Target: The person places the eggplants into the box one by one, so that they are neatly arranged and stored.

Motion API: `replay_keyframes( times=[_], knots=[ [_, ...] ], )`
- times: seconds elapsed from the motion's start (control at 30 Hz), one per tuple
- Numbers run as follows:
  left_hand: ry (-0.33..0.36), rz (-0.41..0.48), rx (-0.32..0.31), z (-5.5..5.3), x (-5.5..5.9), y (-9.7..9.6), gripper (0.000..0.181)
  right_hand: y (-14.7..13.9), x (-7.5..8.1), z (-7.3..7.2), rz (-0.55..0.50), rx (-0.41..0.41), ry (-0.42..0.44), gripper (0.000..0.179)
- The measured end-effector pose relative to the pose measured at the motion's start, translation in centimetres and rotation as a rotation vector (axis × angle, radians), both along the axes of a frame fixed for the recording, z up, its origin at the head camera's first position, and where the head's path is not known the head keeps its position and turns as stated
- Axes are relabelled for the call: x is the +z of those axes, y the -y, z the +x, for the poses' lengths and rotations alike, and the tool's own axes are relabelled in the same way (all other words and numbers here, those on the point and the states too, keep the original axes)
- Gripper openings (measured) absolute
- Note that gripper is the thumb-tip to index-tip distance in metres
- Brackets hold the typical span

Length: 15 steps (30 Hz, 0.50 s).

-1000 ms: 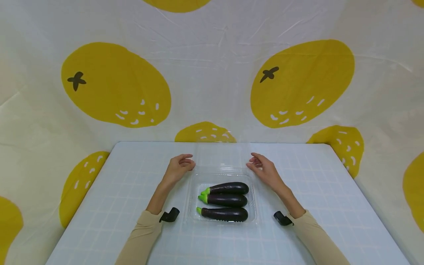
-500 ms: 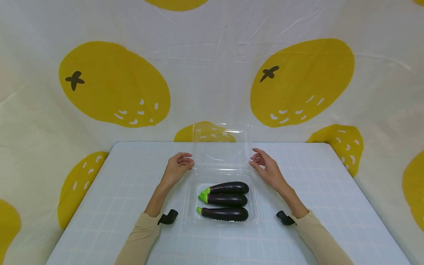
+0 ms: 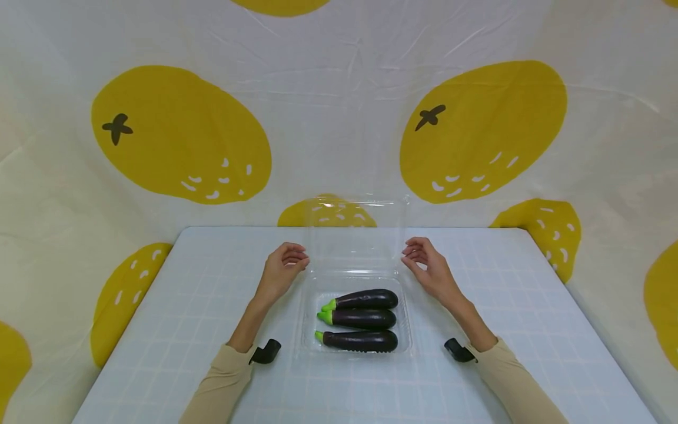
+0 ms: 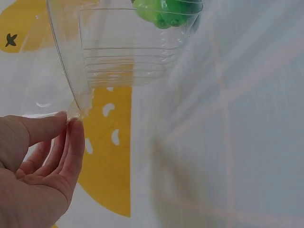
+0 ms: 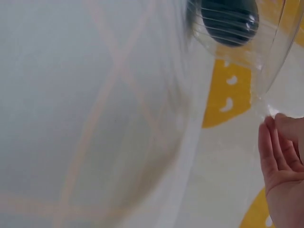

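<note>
Three dark eggplants, the back one [image 3: 366, 299], the middle one [image 3: 356, 319] and the front one [image 3: 359, 341], lie side by side in a clear plastic clamshell container [image 3: 404, 321]. Its lid [image 3: 355, 241] stands raised at the back. At the lid's left side my left hand [image 3: 279, 272] pinches the thin plastic edge between thumb and fingers, as the left wrist view shows. Opposite it, my right hand [image 5: 285, 161] pinches the right edge with thumb and fingertips. A green eggplant cap [image 4: 164, 12] and a dark rounded end [image 5: 232, 21] show through the container walls.
The container sits on a table with a pale checked cloth [image 3: 503, 294]. Behind it hangs a white curtain [image 3: 339, 118] printed with large yellow fruit. Each wrist wears a small black camera, a left one [image 3: 266, 351] and a right one [image 3: 458, 350].
The lid has tilted and its outline shows more clearly against the curtain. Both hands have shifted slightly farther away, the right one also a little outward. The eggplants have stayed in place.
</note>
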<state>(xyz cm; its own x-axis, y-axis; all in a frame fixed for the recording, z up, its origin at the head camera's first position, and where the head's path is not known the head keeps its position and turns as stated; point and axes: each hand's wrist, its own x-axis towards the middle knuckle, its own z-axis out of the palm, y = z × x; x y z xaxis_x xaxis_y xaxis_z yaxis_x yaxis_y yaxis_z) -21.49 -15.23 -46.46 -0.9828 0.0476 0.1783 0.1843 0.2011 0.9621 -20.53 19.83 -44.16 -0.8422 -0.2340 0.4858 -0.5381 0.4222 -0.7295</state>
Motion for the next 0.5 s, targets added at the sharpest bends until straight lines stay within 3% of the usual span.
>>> replay_keyframes(
  times=[0.23,0.5],
  knots=[
    [-0.029,-0.027,0.019,0.0,-0.1,-0.1,0.027,-1.1,-2.5,-1.3,0.001,-0.029,-0.07,0.038],
    [-0.096,-0.105,0.037,0.7,0.4,0.0,0.023,-1.8,-2.6,-1.0,0.077,-0.051,-0.168,0.032]
  ],
)
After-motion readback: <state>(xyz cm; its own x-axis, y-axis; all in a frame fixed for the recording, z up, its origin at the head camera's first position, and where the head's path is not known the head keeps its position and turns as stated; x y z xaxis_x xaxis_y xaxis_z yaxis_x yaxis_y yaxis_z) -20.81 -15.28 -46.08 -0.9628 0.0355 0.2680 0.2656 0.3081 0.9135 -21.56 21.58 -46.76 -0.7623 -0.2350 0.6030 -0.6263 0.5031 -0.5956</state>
